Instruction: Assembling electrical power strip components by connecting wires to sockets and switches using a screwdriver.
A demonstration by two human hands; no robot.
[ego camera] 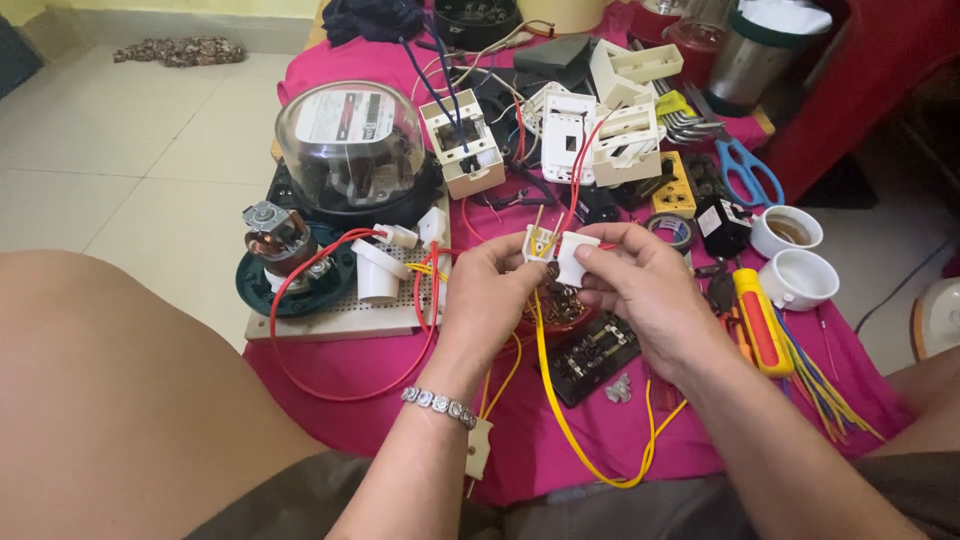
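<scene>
Fingers first: I've got both hands pinched on a small white plug body (562, 254), left hand (490, 290) gripping its left half with thumb and forefinger, right hand (640, 285) closed on its right half, thumb pressed flat on the face. I read that two-sided hold as a way to keep the two white shells steady against each other while the wires stay seated. A red wire (578, 180) rises out of the top toward twelve o'clock, and a yellow wire (560, 410) drops from the underside toward six, looping across the pink cloth (380, 410). The piece is held up off the cloth, just above a black switch block (592, 356) at six o'clock, likely so the leads hang free.

At three o'clock lies a red-and-yellow screwdriver (760, 322), handle close to the right hand, with two white cups (798, 278) beyond it. At nine o'clock sits a perforated board (345, 312) carrying a white lamp holder (378, 270) and a green-based motor (285, 255). At eleven o'clock stands a glass-domed electricity meter (350, 145). At one o'clock, white switch housings (625, 140) and blue-handled scissors (745, 170). A bracelet (438, 405) rides the left wrist.
</scene>
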